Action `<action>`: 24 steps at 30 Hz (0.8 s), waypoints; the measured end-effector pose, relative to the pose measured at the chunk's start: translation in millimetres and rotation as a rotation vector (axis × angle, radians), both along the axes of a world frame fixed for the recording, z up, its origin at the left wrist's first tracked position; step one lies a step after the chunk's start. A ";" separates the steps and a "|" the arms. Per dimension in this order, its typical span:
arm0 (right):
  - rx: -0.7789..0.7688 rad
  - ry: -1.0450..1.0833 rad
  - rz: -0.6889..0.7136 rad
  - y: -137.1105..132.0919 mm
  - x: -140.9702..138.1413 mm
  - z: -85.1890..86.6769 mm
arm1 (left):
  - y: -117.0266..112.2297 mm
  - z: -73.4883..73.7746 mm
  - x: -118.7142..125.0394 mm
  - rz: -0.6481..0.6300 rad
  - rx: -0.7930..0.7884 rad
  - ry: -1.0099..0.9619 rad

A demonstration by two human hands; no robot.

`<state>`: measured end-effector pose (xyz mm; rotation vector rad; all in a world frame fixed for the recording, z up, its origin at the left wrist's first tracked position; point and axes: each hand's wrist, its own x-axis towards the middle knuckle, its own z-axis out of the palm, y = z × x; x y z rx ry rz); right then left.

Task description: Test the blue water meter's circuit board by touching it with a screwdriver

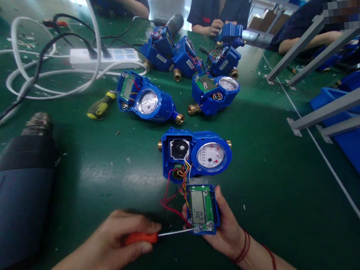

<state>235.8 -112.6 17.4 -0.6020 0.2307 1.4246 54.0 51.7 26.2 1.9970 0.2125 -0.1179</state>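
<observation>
My left hand [114,247] is closed round the orange handle of a screwdriver [142,238]. The screwdriver's thin metal shaft points right, its tip at the lower left edge of a display module [203,209]. That module is a green circuit board with a small LCD in a blue housing, held from below and the right by my right hand [225,228]. Red, yellow and white wires [185,172] run from it to an open blue water meter [212,155] just beyond. The meter lies on the table with its round dial facing up and brass ends at both sides.
Beyond lie two more water meters [148,102] [216,87], with several others behind. A yellow-black screwdriver [100,105], a white power strip [117,56] with looping cables and a heat gun [16,184] occupy the left. Metal bars [333,109] and blue bins [352,144] stand right; co-workers sit opposite.
</observation>
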 end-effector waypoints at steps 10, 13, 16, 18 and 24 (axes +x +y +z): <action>-0.060 0.036 0.013 -0.2 -3.1 -2.9 | 5.5 -5.6 -4.2 -0.050 0.018 0.062; -0.063 0.049 0.012 0.5 -3.9 -3.1 | 6.4 -7.1 -5.1 -0.055 -0.007 0.082; -0.054 0.075 0.007 0.7 -4.4 -3.7 | 6.2 -5.9 -4.5 -0.043 0.005 0.076; -0.031 0.080 0.002 0.5 -4.6 -4.3 | 5.6 -4.2 -3.6 -0.013 0.034 0.029; 0.006 0.077 0.003 0.4 -4.7 -4.9 | 0.9 0.3 -0.1 0.026 0.042 -0.091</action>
